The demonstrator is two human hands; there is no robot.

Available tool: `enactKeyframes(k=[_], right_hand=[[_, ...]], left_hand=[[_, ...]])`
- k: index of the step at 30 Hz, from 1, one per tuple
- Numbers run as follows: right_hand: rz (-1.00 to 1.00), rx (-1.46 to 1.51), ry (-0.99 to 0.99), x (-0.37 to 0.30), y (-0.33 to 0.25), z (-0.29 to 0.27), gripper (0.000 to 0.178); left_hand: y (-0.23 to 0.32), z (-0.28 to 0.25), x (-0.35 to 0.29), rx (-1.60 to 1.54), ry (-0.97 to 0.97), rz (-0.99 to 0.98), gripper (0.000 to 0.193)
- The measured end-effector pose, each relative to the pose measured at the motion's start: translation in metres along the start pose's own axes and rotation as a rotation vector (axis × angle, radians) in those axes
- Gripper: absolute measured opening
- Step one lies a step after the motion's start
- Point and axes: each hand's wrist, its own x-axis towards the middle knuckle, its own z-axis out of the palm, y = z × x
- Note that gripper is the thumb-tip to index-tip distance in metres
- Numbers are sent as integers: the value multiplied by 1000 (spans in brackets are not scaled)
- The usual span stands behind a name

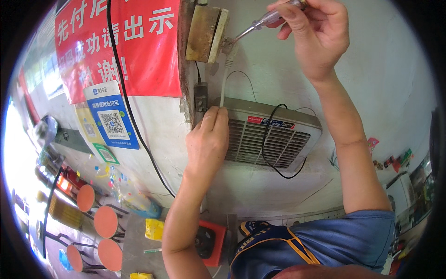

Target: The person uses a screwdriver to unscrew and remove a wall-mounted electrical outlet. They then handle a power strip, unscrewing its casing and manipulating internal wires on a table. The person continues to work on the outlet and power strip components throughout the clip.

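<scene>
High on the wall, my right hand [320,39] grips a screwdriver [274,17] with a clear handle. Its thin shaft slants down to the left, and the tip meets a white plug [229,46] beside a yellowed socket box [204,35]. From the plug a white cord [225,79] runs straight down. My left hand [210,135] has its fingers closed round this cord lower down, just above the left side of a grey grilled appliance [269,137]. Whether the tip sits in a screw is too small to tell.
A black cable [121,79] hangs across a red banner [134,51] and the payment-code signs [113,116] at left. Another black cord [263,149] loops over the appliance. Below are several round orange stools [106,222], a grey table [139,242] and an orange-red tray [223,235].
</scene>
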Motion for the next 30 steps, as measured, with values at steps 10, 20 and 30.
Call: enactKeyframes(k=[10,20,30], right_hand=[[-98,-22,-103,-4,16,6,31],[-173,-188,-191,2,8,10,32],[-205,-192,-221,4,12,17,30]], left_hand=[[-5,5,-1,30,53,56,29],[-7,8,-2,40,67,66,30],[0,2,-1,0,31,-11,26]])
